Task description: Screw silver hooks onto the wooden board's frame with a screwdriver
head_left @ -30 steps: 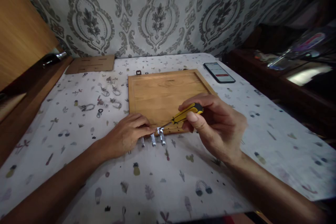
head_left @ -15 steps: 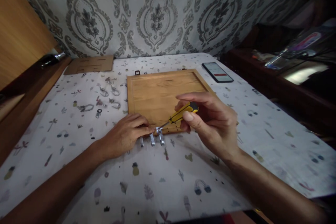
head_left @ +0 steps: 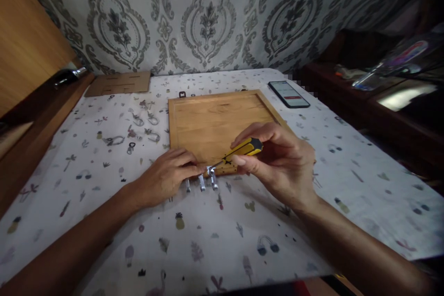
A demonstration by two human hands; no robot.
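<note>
A wooden board (head_left: pixel 208 125) with a raised rim lies flat before me. Along its near edge hang small silver metal hooks (head_left: pixel 213 181). My left hand (head_left: pixel 169 173) rests at the board's near-left corner, its fingers together and fingertips pressed at the hooks; what lies under them is partly hidden. Between thumb and fingers my right hand (head_left: pixel 280 162) grips a yellow and black screwdriver (head_left: pixel 247 148). The tool slants down to the left, its tip at the rightmost hook; the screw itself is too small to make out.
Left of the board lie several small clear bags of metal parts (head_left: pixel 113 140). A flat piece of cardboard (head_left: pixel 120 83) is at the back left, a phone (head_left: pixel 288 94) at the back right. The patterned tablecloth (head_left: pixel 194 249) reaches a papered wall.
My right hand's fingers have curled in from a more spread position, and the screwdriver handle has shifted slightly. My left hand holds its place at the hooks.
</note>
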